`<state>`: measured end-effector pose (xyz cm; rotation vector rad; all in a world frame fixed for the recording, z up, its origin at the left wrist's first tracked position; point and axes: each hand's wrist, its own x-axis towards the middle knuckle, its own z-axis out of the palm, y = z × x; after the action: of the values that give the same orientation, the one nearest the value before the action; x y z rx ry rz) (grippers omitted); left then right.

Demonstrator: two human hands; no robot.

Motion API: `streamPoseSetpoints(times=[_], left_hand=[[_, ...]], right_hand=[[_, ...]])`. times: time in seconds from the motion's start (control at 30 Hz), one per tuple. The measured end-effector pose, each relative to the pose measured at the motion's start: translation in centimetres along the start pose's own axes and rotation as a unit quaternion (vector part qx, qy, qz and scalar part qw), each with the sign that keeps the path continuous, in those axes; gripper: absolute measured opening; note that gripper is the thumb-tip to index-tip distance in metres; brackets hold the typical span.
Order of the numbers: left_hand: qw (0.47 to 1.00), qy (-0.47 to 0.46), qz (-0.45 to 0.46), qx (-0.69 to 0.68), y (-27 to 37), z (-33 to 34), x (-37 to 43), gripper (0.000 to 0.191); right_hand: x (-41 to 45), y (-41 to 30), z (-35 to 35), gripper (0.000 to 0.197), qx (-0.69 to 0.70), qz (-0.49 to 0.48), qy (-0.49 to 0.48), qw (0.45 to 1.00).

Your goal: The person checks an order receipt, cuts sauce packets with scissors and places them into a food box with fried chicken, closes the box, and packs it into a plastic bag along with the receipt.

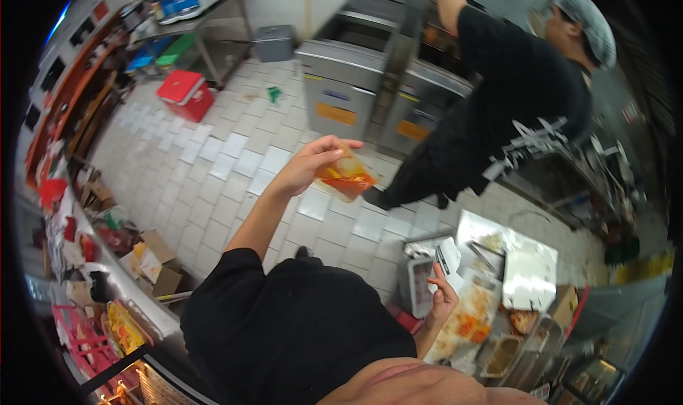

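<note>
My left hand (307, 165) is held out in front of me over the floor. It pinches a small clear plastic bag (348, 178) with orange-red sauce in its lower part. Down at the right, my right hand (444, 301) is raised beside a worktable (435, 346), its fingers bent. A white paper slip (450, 256) with a dark printed bar lies right at those fingertips; whether they grip it is unclear.
A co-worker in black (512, 95) stands at metal fryers (341, 92) ahead. A red cooler (187, 95) sits on the tiled floor (229, 181). Behind my right hand are a shiny white board (528, 277) and a metal pan (501, 354). Cardboard boxes (160, 266) are at left.
</note>
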<state>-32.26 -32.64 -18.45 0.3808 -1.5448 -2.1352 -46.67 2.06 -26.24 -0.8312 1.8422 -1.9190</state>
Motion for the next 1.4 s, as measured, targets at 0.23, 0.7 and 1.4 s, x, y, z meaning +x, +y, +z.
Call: streamPoseSetpoints(times=[0.23,0.7,1.4], left_hand=[[0.993,0.045,0.110,0.015,10.2,-14.0,-5.6,0.010],[0.933,0.285,0.219,-0.005,18.2,-38.8,-21.3,0.013],[0.417,0.898,0.139,-0.031,4.8,-48.1,-51.5,0.015]], right_hand=[[6.0,0.8,20.7,0.025,0.012,0.070,-0.170,0.983],[14.9,4.2,56.2,0.018,-0.125,0.028,-0.474,0.871],[-9.4,0.0,113.5,0.022,-0.041,-0.100,-0.916,0.387]])
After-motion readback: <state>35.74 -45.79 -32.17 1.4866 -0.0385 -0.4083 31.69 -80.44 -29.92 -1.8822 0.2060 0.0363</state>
